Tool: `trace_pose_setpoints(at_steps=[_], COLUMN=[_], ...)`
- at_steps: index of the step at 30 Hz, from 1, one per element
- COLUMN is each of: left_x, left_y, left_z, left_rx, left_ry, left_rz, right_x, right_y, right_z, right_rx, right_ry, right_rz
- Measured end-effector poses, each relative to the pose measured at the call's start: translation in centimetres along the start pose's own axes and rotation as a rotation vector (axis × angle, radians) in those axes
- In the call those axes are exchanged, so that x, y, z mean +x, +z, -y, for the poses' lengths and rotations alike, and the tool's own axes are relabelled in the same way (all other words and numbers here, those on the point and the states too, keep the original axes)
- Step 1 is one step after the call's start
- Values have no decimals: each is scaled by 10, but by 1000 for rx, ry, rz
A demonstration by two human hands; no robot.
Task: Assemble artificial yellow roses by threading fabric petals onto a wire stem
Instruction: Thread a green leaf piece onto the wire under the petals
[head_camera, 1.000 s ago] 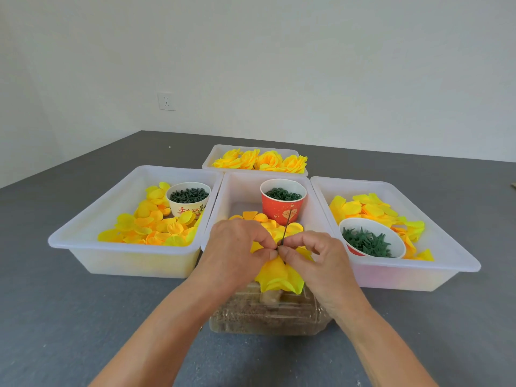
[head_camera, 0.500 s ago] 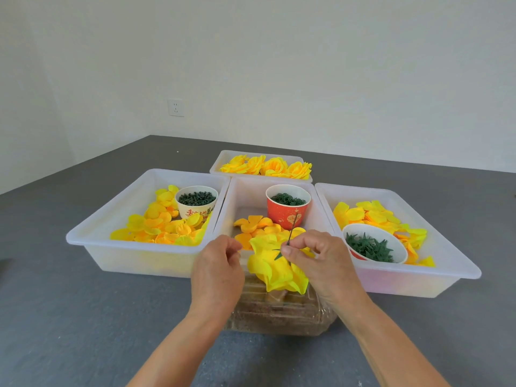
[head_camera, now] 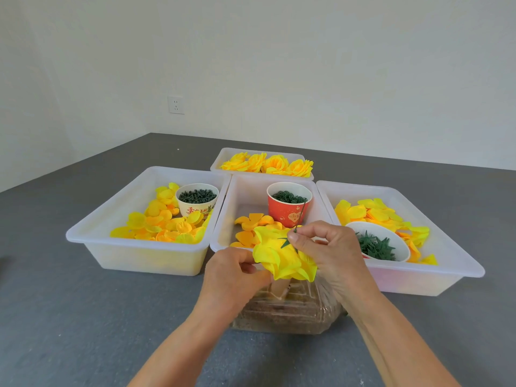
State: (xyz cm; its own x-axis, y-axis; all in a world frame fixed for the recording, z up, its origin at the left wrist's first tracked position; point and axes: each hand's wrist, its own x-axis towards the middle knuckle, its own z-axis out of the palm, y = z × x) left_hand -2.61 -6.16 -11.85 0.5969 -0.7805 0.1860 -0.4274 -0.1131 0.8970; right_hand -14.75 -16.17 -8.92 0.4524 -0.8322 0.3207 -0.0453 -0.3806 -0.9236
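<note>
The right hand (head_camera: 328,254) pinches a thin dark green wire stem (head_camera: 299,219) between thumb and forefinger, just above a green star-shaped calyx (head_camera: 286,242) that sits on the bunched yellow fabric rose (head_camera: 282,259). The stem's long axis runs nearly upright, leaning slightly right, its free end pointing up and away from the fingers (head_camera: 296,239) toward the red paper cup of green rings (head_camera: 289,203) behind them. The rose hangs below the pinch, bloom facing downward, its petals spreading between both hands. The left hand (head_camera: 233,277) has its fingers curled onto the rose's lower left edge, holding the petals there.

Under both hands sits a clear plastic box with brown contents (head_camera: 284,314) on the grey surface (head_camera: 83,317). Beyond the fingers lies the middle white plastic tray (head_camera: 223,219) with loose orange-yellow petals (head_camera: 248,227). Left of the hands, a white tray (head_camera: 134,247) holds petals and a cream cup; right of them, another white tray (head_camera: 435,277) holds petals and a white bowl of green calyxes (head_camera: 377,245). Farthest back, a small tray carries finished yellow roses (head_camera: 268,163).
</note>
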Motion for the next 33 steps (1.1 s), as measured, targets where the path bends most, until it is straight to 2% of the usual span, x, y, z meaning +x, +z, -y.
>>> trace_pose_setpoints(at_steps=[4, 9, 13, 23, 33], left_x=[0, 6, 8, 16, 17], left_y=[9, 17, 18, 13, 11], left_z=[0, 4, 5, 9, 12], left_rx=[-84, -161, -216, -118, -162], left_ry=[-12, -11, -6, 48, 88], left_rz=[59, -27, 6, 99, 143], right_x=[2, 3, 3, 3, 0], right_y=[2, 2, 2, 3, 2], right_z=[6, 7, 6, 3, 0], right_rx=[3, -16, -2, -10, 5], right_ry=[-8, -31, -35, -60, -49], right_rz=[-13, -22, -15, -3, 23])
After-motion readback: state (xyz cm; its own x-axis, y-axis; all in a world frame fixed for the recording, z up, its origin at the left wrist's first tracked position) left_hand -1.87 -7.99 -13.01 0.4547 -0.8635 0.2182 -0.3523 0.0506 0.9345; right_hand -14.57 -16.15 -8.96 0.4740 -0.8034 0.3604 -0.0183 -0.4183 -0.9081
